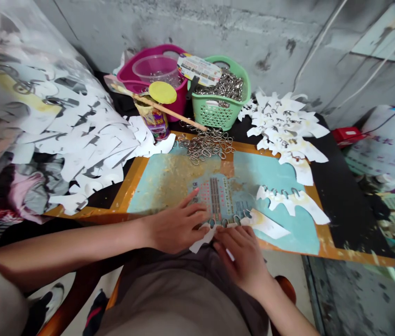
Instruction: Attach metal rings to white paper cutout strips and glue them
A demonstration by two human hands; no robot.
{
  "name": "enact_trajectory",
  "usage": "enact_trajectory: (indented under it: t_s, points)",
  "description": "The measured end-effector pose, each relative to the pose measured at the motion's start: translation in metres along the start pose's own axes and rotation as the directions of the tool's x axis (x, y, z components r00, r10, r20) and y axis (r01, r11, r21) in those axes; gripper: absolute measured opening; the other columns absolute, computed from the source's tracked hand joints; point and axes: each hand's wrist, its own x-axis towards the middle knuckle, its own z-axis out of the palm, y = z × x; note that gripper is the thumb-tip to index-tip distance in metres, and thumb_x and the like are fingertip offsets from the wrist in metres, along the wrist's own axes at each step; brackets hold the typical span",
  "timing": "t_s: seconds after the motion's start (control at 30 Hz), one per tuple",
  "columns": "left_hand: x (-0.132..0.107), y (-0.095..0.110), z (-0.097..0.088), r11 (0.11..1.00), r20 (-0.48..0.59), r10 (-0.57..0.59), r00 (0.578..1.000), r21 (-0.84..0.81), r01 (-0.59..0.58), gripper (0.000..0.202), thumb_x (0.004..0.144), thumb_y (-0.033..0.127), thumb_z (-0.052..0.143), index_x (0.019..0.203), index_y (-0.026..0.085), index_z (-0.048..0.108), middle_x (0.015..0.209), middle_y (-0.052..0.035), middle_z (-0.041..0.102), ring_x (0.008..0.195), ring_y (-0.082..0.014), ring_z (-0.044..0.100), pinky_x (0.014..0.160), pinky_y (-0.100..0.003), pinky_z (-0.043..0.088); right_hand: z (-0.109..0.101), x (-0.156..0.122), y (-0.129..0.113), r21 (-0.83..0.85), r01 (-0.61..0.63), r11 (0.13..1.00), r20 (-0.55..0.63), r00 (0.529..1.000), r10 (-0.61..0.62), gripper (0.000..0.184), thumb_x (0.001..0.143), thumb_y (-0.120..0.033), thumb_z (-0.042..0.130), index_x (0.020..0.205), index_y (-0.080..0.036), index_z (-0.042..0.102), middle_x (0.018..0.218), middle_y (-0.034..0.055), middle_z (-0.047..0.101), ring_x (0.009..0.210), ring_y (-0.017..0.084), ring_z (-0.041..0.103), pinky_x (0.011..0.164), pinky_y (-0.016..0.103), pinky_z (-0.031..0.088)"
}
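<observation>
Worktop (351,224), near edge: left hand (178,226) pinches one white strip (200,241), other fingers splayed; right hand (241,252) has fingers bunched onto it, probably keeping edge rings (237,219), about four, steady. Toward right edge: one ringed strip (297,203), carrying about four. Far edge: one loose-ring pile (207,148), likely there for reach; one green basket (218,115), one pink basket (181,98).

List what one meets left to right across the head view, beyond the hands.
Clear plastic bag of white cutouts → magenta basket → green perforated basket → heap of ringed white cutouts → red box.
</observation>
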Motion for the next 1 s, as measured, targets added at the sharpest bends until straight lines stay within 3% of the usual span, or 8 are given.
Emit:
enact_trajectory:
  t_s: [0.1, 0.17, 0.3, 0.47, 0.63, 0.77, 0.9, 1.0]
  points:
    - [-0.003, 0.007, 0.001, 0.998, 0.002, -0.056, 0.998, -0.017, 0.056, 0.023, 0.090, 0.028, 0.057, 0.107, 0.016, 0.066, 0.110, -0.0115, 0.062, 0.114, -0.0283, 0.052, 0.118, -0.066, 0.014, -0.011, 0.010, 0.007, 0.165, -0.146, 0.975, -0.177, 0.969, 0.175, 0.020, 0.098, -0.021, 0.049, 0.115, -0.023, 0.059, 0.090, 0.0039, 0.064, 0.077, 0.018, 0.059, 0.069, 0.031, 0.045]
    - [-0.005, 0.014, 0.003, 0.995, -0.018, -0.104, 0.994, -0.005, 0.104, 0.022, 0.091, 0.026, 0.055, 0.107, 0.016, 0.066, 0.111, -0.0117, 0.062, 0.115, -0.0272, 0.052, 0.119, -0.064, 0.013, -0.014, 0.018, 0.008, 0.108, -0.152, 0.982, -0.219, 0.960, 0.173, 0.023, 0.096, -0.023, 0.053, 0.118, -0.023, 0.059, 0.095, 0.0064, 0.061, 0.085, 0.021, 0.057, 0.074, 0.034, 0.046]
    - [-0.008, 0.022, 0.007, 0.958, -0.073, -0.249, 0.966, -0.161, 0.235, 0.017, 0.091, 0.025, 0.054, 0.101, 0.020, 0.067, 0.112, -0.0100, 0.060, 0.110, -0.0243, 0.054, 0.116, -0.061, 0.022, -0.010, 0.030, 0.001, -0.044, -0.068, 0.997, 0.026, 0.997, 0.069, 0.007, 0.090, -0.020, 0.061, 0.097, -0.021, 0.061, 0.103, 0.0080, 0.061, 0.104, 0.028, 0.050, 0.089, 0.043, 0.040]
    - [0.003, 0.021, 0.001, 0.699, 0.028, -0.590, 0.807, -0.484, 0.527, 0.030, 0.090, 0.046, 0.061, 0.097, 0.017, 0.060, 0.099, -0.0075, 0.059, 0.093, -0.0212, 0.056, 0.088, -0.037, 0.047, -0.017, 0.032, -0.005, 0.106, -0.083, 0.991, 0.109, 0.991, 0.071, 0.010, 0.091, -0.013, 0.058, 0.088, -0.021, 0.053, 0.087, 0.0017, 0.062, 0.092, 0.021, 0.052, 0.084, 0.037, 0.036]
    - [0.021, 0.013, -0.015, 0.594, 0.103, -0.294, 0.950, -0.759, 0.266, 0.032, 0.101, 0.030, 0.043, 0.074, 0.017, 0.055, 0.076, -0.0011, 0.055, 0.076, -0.0145, 0.053, 0.071, -0.025, 0.038, -0.041, 0.034, -0.009, 0.320, -0.117, 0.940, 0.163, 0.984, 0.067, 0.005, 0.090, -0.022, 0.063, 0.092, -0.022, 0.058, 0.085, 0.0009, 0.060, 0.083, 0.017, 0.052, 0.074, 0.029, 0.038]
    - [0.025, 0.018, -0.024, 0.314, 0.208, -0.278, 0.938, -0.903, 0.294, 0.043, 0.100, 0.041, 0.045, 0.064, 0.016, 0.044, 0.065, 0.0030, 0.042, 0.062, -0.0105, 0.040, 0.059, -0.024, 0.030, -0.051, 0.037, -0.013, 0.517, -0.139, 0.845, 0.271, 0.962, -0.008, 0.030, 0.095, -0.037, 0.056, 0.070, -0.021, 0.053, 0.069, -0.0010, 0.050, 0.071, 0.015, 0.049, 0.064, 0.027, 0.038]
    - [0.019, 0.040, -0.023, -0.107, 0.281, -0.295, 0.913, -0.960, 0.260, 0.053, 0.094, 0.055, 0.051, 0.059, 0.016, 0.040, 0.057, 0.0042, 0.037, 0.051, -0.0076, 0.033, 0.049, -0.024, 0.022, -0.046, 0.031, -0.023, 0.711, -0.097, 0.697, 0.212, 0.974, -0.081, 0.042, 0.095, -0.051, 0.051, 0.064, -0.023, 0.047, 0.068, 0.0013, 0.054, 0.076, 0.018, 0.054, 0.071, 0.031, 0.045]
    - [0.014, 0.060, -0.014, -0.309, 0.302, -0.327, 0.896, -0.930, 0.201, 0.053, 0.088, 0.057, 0.059, 0.057, 0.016, 0.045, 0.053, 0.0031, 0.040, 0.045, -0.0069, 0.034, 0.045, -0.024, 0.020, -0.033, 0.020, -0.033, 0.788, -0.074, 0.611, 0.154, 0.985, -0.079, 0.045, 0.092, -0.058, 0.050, 0.063, -0.024, 0.049, 0.067, 0.0024, 0.057, 0.077, 0.020, 0.056, 0.072, 0.034, 0.047]
